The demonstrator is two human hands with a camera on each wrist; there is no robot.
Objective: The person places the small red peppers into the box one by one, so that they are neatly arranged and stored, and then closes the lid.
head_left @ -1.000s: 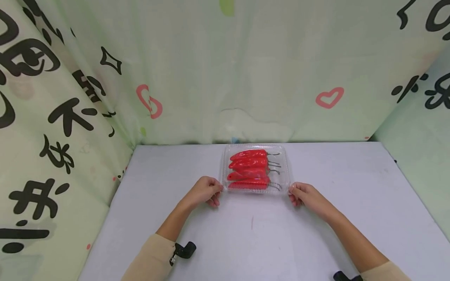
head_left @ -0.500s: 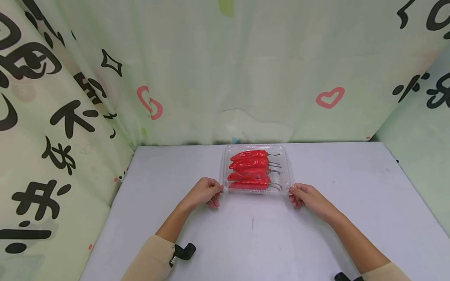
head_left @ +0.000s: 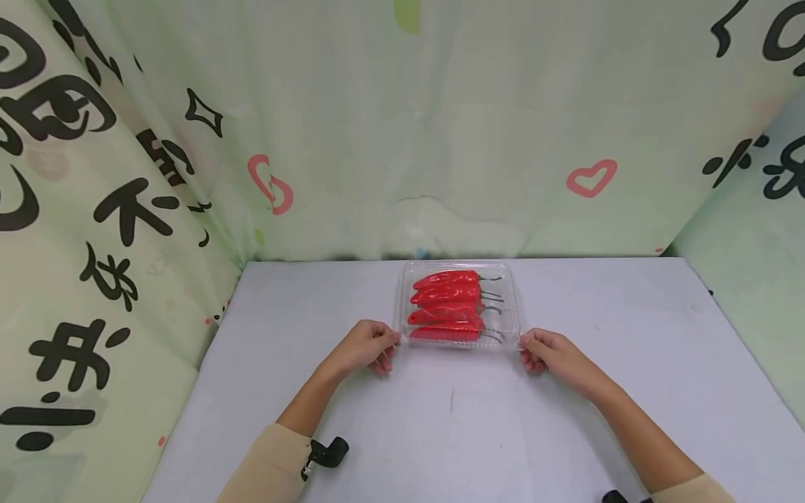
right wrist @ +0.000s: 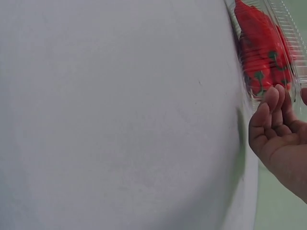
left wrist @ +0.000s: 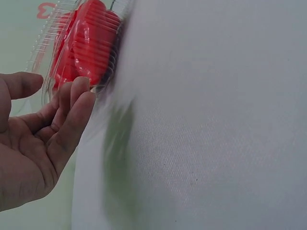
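A clear plastic container (head_left: 509, 307) with several red peppers (head_left: 446, 293) in it lies near the table's far edge. The peppers are stacked in rows, their green stems pointing right. At the container's near left corner, my left hand (head_left: 370, 345) pinches the rim, and the left wrist view shows the thumb on one side and the fingers (left wrist: 72, 129) on the other. My right hand (head_left: 542, 349) holds the near right corner in the same way. In the right wrist view its curled fingers (right wrist: 271, 112) are against the container's ribbed side, the thumb mostly cut off by the frame.
The white tabletop (head_left: 453, 433) stretches in front of the container and to both sides. A pale green curtain (head_left: 478, 140) with printed characters and hearts hangs behind the table and along its sides. A black wrist camera (head_left: 330, 453) is strapped at the left sleeve.
Both hands stay on the near corners and the container keeps its place; only the head view shifts slightly.
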